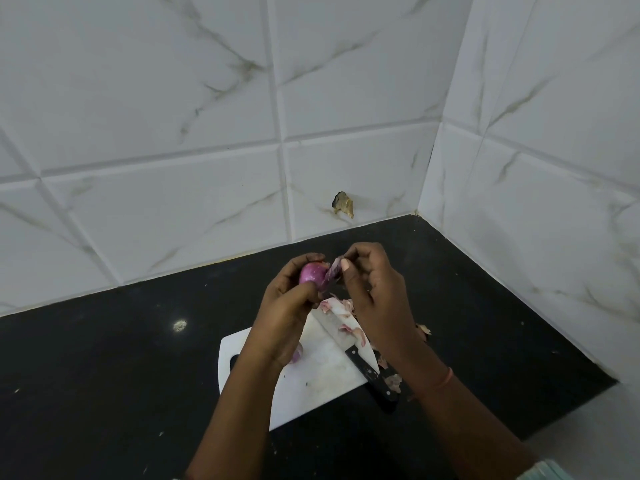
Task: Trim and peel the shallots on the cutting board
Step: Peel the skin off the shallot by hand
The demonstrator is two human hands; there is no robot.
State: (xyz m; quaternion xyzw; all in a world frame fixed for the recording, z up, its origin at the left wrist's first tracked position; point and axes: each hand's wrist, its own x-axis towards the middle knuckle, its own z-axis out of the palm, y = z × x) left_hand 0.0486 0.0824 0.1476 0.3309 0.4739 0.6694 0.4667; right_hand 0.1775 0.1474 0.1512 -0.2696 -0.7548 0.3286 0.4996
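Note:
My left hand (289,299) grips a purple shallot (311,273) above the far end of the white cutting board (311,379). My right hand (372,289) pinches a strip of purple skin (330,275) that hangs off the shallot's right side. A knife lies on the board with its blade (341,332) under loose peels (337,306) and its black handle (372,374) reaching past the board's right edge. Another shallot (298,355) peeks out from under my left wrist on the board.
The board lies on a black countertop (121,358) in a corner of white marble-look tiled walls (173,133). More dry peels (393,381) lie on the counter beside the knife handle. A chipped spot (343,204) marks the back wall.

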